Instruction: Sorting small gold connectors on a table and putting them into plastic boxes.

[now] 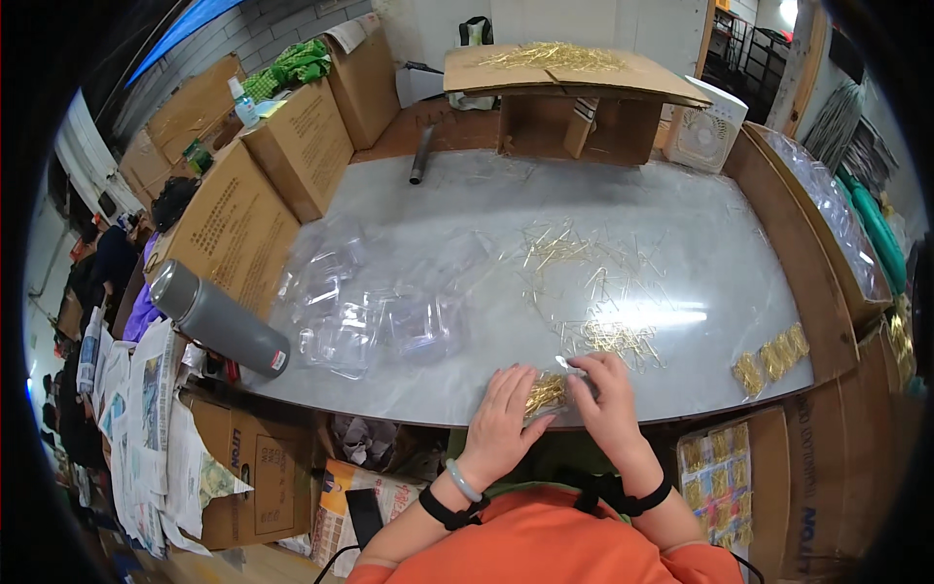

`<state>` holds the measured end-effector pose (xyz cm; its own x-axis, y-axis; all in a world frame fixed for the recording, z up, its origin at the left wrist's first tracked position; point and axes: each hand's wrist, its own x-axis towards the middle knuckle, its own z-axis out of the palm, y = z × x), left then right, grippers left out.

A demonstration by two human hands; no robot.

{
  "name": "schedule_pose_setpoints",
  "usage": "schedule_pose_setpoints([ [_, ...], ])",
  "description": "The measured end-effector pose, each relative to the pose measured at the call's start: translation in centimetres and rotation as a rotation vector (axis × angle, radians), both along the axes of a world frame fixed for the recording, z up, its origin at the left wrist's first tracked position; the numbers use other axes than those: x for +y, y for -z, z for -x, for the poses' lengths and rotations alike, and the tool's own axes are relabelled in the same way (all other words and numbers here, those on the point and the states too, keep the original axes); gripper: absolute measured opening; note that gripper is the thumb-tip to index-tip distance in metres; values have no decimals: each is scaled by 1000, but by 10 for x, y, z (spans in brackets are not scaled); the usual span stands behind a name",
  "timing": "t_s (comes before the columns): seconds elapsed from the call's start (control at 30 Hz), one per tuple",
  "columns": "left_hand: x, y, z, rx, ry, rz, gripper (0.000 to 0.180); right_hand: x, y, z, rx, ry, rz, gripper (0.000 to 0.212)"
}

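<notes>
At the table's near edge, my left hand [500, 419] is closed around the left side of a small clear plastic box [556, 409]. A bundle of thin gold wire pieces [545, 392] lies in that box. On its right side my right hand [607, 397] pinches the clear plastic edge between thumb and forefinger. Just beyond my hands is a heap of loose gold wire pieces [623, 341], with more scattered farther up the table. To the left lies a pile of clear plastic boxes [389, 311]. Filled packs of gold pieces [773, 358] stand in a row at the right edge.
A grey bottle [219, 316] stands at the left edge beside cardboard boxes [229, 229]. At the back, a cardboard shelf [574, 83] carries more gold pieces, with a white fan [705, 131] beside it. A dark tube [421, 154] lies back left. Cardboard [803, 243] walls the right side.
</notes>
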<state>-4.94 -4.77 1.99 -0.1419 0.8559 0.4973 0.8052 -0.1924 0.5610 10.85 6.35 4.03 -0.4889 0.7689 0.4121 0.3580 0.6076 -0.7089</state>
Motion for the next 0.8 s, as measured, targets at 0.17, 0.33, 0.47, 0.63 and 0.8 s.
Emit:
schedule_pose_setpoints([
  [0.17,0,2,2,45,-4,36,78,-5,-15,5,-73,-89,-193,20],
  [0.33,4,2,3,17,12,40,79,1,0,1,-89,-61,-111,26],
  [0.47,0,2,4,-93,-5,62,86,-1,-14,3,-91,-81,-215,30],
  [0.63,0,1,3,-258,9,58,87,-6,2,1,-52,-149,-159,35],
  [0.8,4,-9,6,71,83,87,71,10,-3,-13,-164,82,-202,41],
])
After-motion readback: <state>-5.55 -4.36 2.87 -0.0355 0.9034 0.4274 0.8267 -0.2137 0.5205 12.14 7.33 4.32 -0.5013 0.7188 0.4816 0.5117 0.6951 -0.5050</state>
